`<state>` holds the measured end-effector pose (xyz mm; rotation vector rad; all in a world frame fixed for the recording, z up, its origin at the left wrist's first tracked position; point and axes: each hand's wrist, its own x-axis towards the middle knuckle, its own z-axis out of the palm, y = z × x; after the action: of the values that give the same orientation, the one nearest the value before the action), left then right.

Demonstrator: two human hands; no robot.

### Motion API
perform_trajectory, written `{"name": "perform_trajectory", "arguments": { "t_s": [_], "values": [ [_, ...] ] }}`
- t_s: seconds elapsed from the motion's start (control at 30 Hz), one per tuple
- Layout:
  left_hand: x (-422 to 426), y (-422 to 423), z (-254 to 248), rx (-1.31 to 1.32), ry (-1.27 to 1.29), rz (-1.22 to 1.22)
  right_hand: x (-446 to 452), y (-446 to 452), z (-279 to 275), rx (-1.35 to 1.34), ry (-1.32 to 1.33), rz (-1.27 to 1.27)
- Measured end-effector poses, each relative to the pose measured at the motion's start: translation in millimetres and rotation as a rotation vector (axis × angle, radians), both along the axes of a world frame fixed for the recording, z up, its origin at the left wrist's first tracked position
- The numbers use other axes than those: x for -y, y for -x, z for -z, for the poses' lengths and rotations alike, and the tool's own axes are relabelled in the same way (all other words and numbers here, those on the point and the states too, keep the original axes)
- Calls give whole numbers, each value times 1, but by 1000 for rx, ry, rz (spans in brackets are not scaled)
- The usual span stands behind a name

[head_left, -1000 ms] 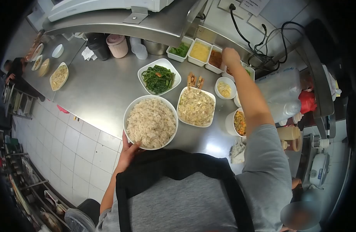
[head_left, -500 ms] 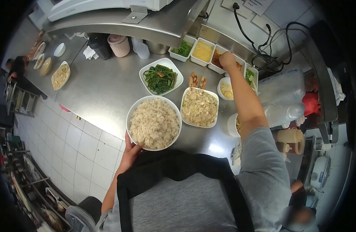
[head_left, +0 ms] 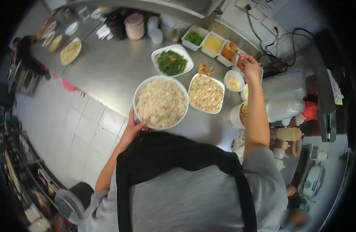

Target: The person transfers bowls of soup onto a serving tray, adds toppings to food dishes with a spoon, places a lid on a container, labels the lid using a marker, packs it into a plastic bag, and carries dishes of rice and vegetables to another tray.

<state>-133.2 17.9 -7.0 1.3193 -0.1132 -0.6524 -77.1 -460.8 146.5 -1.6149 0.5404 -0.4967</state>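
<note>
My left hand [head_left: 132, 127] grips the near left side of a large white bowl [head_left: 183, 87] heaped with rice [head_left: 162, 101], thumb against the rim. My right hand [head_left: 249, 66] is closed on what looks like a spoon, its head [head_left: 233, 46] carrying orange-brown food just above a white container of orange-brown topping [head_left: 228, 54]. Right of the rice bowl sits a square white bowl of pale, crumbly, rice-like food [head_left: 206, 94], with brown sticks [head_left: 206, 69] at its far edge. A dish of cooked greens [head_left: 171, 63] lies behind. A small bowl with yellow shreds [head_left: 233, 82] stands near my right wrist.
Containers of chopped green [head_left: 195, 38] and yellow shreds [head_left: 213, 44] line the back. Sauce bottles [head_left: 288, 134] and plastic-wrapped items [head_left: 284, 106] crowd the right. A metal shelf [head_left: 178, 7] overhangs the counter. Another person [head_left: 29, 58] stands at far left.
My right hand has drawn up and right out of the topping container, bringing the loaded spoon into sight. My left hand stays on the rice bowl. The whole view has shifted.
</note>
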Motion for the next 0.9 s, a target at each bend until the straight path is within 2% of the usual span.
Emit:
{"name": "perform_trajectory", "arguments": {
  "t_s": [0.13,0.23,0.33,0.43,0.57,0.63,0.73,0.83,0.9],
  "values": [
    [3,4,-27,-149,-72,51,-79,59,-10,-116,43,-300],
    [5,6,-32,-148,-81,31,-153,89,-7,-258,252,-417],
    [6,7,-35,-127,-103,27,-193,98,14,60,585,-491],
    [7,10,-43,-130,-105,20,-216,107,-19,113,762,-467],
    [8,11,-44,-144,-77,11,-227,116,-42,264,745,-341],
    [9,12,-45,-148,-76,4,-230,115,-37,337,812,-282],
    [8,11,-44,-157,-89,20,-227,112,23,272,980,-540],
    [9,9,-42,-180,-124,13,-215,108,29,27,282,-566],
    [10,9,-44,-170,-115,17,-181,95,9,-39,-219,-450]
  ]
}}
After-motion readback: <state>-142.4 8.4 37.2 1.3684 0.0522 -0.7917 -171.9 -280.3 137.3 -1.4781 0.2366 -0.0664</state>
